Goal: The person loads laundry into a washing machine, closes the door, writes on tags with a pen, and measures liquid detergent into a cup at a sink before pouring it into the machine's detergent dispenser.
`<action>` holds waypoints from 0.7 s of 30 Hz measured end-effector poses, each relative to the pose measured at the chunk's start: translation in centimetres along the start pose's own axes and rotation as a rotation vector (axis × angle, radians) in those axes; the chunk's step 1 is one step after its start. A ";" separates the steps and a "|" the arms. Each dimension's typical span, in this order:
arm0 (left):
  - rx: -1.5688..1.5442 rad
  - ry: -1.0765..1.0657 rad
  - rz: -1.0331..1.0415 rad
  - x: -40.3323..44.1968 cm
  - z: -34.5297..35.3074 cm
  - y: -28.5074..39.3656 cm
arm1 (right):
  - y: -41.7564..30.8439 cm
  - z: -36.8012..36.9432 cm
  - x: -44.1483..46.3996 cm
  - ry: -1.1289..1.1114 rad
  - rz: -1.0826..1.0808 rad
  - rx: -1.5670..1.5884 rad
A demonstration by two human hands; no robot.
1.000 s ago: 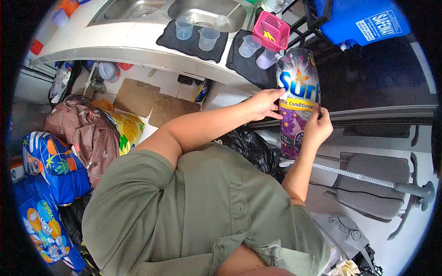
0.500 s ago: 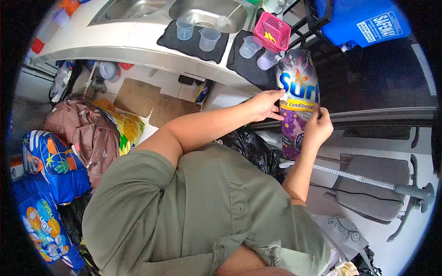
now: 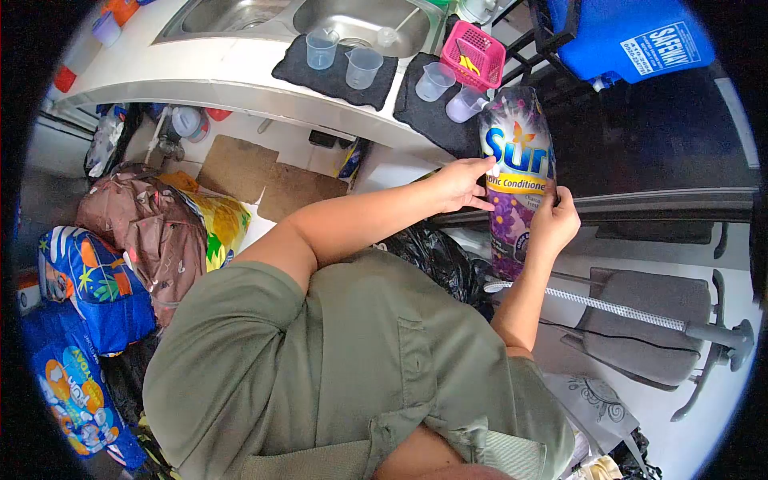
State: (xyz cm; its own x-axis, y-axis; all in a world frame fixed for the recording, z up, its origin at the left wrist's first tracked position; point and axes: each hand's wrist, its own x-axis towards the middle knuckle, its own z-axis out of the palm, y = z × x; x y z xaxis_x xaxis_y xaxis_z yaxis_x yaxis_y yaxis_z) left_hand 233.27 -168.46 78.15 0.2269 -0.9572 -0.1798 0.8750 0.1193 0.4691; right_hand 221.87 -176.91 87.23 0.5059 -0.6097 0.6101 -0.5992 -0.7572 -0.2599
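Observation:
Between my hands is a large purple Surf fabric conditioner pouch (image 3: 512, 152), upright with its printed front facing me. My left hand (image 3: 468, 186) grips its left edge near the middle, thumb on the front and the other fingers partly spread. On the opposite edge, slightly lower, my right hand (image 3: 558, 218) is closed. Just beyond the pouch's upper left, a small plastic cup (image 3: 466, 105) with pale purple contents stands on a black cloth (image 3: 416, 114). Beside it is a clear measuring cup (image 3: 434, 83).
Two more measuring cups, one (image 3: 322, 50) bluish and one (image 3: 364, 70) clear, stand on another dark cloth (image 3: 300, 70) by the sink (image 3: 368, 20). A pink basket (image 3: 474, 53) and blue water container (image 3: 632, 40) are at the back right. Bags (image 3: 144, 232) lie left; an ironing stand (image 3: 648, 320) is right.

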 end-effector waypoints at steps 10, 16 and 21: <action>-0.001 -0.004 -0.001 0.5 -0.3 -0.2 | 0.3 0.1 0.0 -0.030 0.032 0.014; 0.083 0.044 0.008 0.2 -0.2 0.0 | 1.4 0.9 -0.7 -0.020 0.079 0.120; 0.294 0.095 0.049 0.2 -0.4 0.6 | 3.4 3.9 -2.8 0.049 0.309 0.632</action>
State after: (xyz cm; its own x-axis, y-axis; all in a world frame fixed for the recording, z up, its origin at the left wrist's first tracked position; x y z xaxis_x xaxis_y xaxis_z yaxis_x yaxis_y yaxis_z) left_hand 234.05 -168.45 78.09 0.3168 -0.9217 -0.2237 0.7042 0.0706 0.7065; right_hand 220.84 -178.72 81.75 0.3333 -0.8188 0.4674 -0.2285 -0.5511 -0.8025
